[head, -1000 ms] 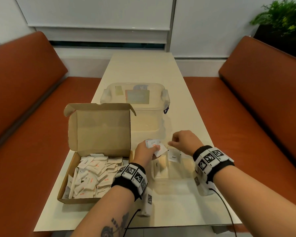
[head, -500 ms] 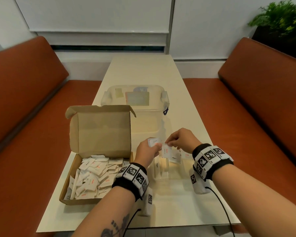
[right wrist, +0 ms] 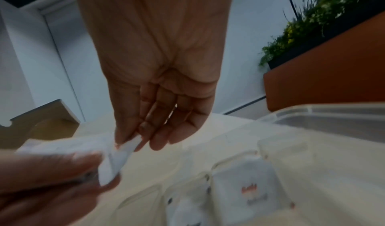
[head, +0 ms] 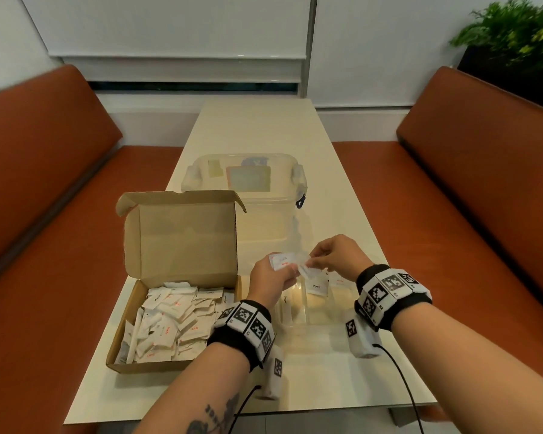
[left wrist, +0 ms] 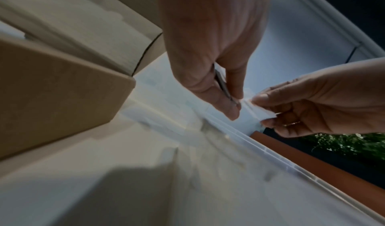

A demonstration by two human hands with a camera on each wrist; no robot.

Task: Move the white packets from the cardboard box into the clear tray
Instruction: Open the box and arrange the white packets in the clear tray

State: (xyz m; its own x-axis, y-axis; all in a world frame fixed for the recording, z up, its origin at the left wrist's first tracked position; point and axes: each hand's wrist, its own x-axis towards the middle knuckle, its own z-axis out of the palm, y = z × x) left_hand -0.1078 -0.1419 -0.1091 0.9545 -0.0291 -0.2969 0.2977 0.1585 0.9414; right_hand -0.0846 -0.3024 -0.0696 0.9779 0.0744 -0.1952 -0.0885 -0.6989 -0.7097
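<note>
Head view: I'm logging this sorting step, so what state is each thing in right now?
Cardboard box: lid flap up, many white packets inside.
Clear tray: a few packets stand in its compartments.
Lidded clear bin: closed, behind the box.
Left hand: holds a small stack of packets.
Right hand: pinches one packet at the stack's edge.

A lidded clear tub (head: 244, 183) sits between orange benches (head: 44, 170).
</note>
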